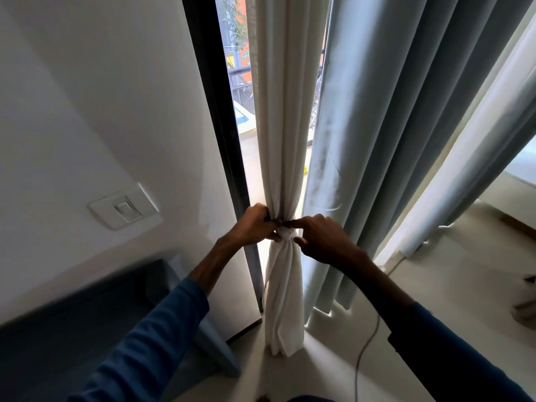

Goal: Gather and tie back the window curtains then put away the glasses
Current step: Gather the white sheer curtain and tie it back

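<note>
White curtain: the thin white fabric curtain (pixel 282 140) hangs gathered beside the black window frame (pixel 214 111), with a knot (pixel 285 233) at its waist.
Left hand: the left hand (pixel 256 224) has its fingers clamped on the cloth at the knot.
Right hand: the right hand (pixel 322 240) has forefinger and thumb at the knot; whether they pinch or only touch, I cannot tell.
Done: this tie seems nearly finished.
Left to do: the thick grey-blue pleated curtain (pixel 391 140) hangs loose; the glasses are not in view.

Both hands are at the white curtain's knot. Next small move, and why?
Probably draw the knot tight: the left hand grips the gathered white curtain beside the knot, the right hand only presses a forefinger on it, so it looks unfinished.
</note>
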Motion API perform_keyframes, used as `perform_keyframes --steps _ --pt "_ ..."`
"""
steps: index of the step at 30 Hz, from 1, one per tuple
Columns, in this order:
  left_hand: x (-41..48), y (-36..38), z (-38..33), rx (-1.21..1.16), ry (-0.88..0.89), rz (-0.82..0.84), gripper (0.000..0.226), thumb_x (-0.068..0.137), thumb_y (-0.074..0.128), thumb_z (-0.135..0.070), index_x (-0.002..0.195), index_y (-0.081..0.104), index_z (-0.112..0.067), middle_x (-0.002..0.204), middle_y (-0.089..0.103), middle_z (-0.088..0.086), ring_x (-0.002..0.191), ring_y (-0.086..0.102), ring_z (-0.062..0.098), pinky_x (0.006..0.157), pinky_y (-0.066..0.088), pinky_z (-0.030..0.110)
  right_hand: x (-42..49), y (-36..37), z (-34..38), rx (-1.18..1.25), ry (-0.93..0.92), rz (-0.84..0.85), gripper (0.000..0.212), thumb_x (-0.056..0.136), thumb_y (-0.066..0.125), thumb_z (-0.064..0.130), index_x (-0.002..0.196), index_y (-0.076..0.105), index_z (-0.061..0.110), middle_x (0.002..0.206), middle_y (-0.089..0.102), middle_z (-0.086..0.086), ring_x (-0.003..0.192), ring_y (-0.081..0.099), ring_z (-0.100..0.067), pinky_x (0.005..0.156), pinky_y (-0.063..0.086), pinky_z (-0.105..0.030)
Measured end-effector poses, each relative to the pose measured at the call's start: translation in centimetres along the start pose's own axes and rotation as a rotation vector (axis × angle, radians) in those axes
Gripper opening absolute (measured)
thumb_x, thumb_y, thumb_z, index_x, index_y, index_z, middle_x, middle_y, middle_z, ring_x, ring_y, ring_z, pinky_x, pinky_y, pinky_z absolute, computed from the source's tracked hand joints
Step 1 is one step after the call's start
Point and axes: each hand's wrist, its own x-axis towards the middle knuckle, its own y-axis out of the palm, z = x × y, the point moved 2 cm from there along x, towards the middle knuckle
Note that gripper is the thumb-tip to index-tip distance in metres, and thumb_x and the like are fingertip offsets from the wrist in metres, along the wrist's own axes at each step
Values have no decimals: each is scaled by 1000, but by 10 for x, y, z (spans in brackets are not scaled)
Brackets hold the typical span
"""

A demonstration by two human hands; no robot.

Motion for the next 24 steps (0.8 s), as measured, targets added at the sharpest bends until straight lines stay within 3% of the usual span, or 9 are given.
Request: perform_keyframes --steps 3,6,8,10,13,17,19,22,24 --pt "4 6 1 58 4 27 18 93 62 -3 108 67 4 95 75 14 72 75 17 72 62 30 2 5 4 33 42 76 46 95 63 29 140 56 30 117 66 -10 104 66 -33 80 46 -32" --pt "6 13 3 136 22 46 20 92 61 0 110 68 4 97 75 15 76 76 20 76 62 36 7 13 2 94 112 212 42 87 64 19 128 59 25 81 75 -5 65 72 -20 75 60 -32" --pt "6 16 3 174 28 38 20 92 62 -3 110 68 2 97 75 14 77 75 20 75 62 36 8 16 2 90 117 262 41 84 61 17 123 59 28 69 75 -3 54 70 -15 71 61 -30" --pt "6 16 6 200 7 21 19 92 62 -6 109 69 1 96 75 14 75 75 21 73 63 39 10 15 2 74 94 228 40 85 62 19 124 61 29 77 76 -4 62 73 -19 72 60 -30" --pt "11 8 19 251 -11 -35 26 80 63 -22 96 70 -4 83 74 9 68 73 22 63 62 45 14 8 0 -32 31 88 44 90 68 28 133 61 30 111 69 -8 97 68 -31 84 52 -36" --pt "21 1 36 269 -2 -101 34 74 58 -35 87 69 -6 74 71 7 64 70 24 57 59 46 15 2 -12 229 105 -191 20 82 77 20 99 75 31 88 75 8 79 71 -17 79 56 -34" --pt "14 -1 25 227 -6 -107 30 79 60 -31 87 71 -5 75 72 8 65 71 24 60 60 46 15 14 -19 394 180 -152 7 81 82 25 83 76 22 70 74 7 65 72 -12 69 59 -32" --pt "12 2 19 180 -5 -114 22 89 63 -25 88 72 -5 76 74 8 66 72 21 65 61 44 11 45 -13 775 309 8 31 83 83 35 82 76 5 65 75 -8 59 75 -22 55 61 -33" --pt "12 6 18 168 7 -111 21 93 62 -23 89 72 -4 78 74 8 67 73 20 67 62 42 9 60 -5 979 385 -47 40 85 81 36 83 76 -3 70 75 -16 63 76 -28 53 60 -32"
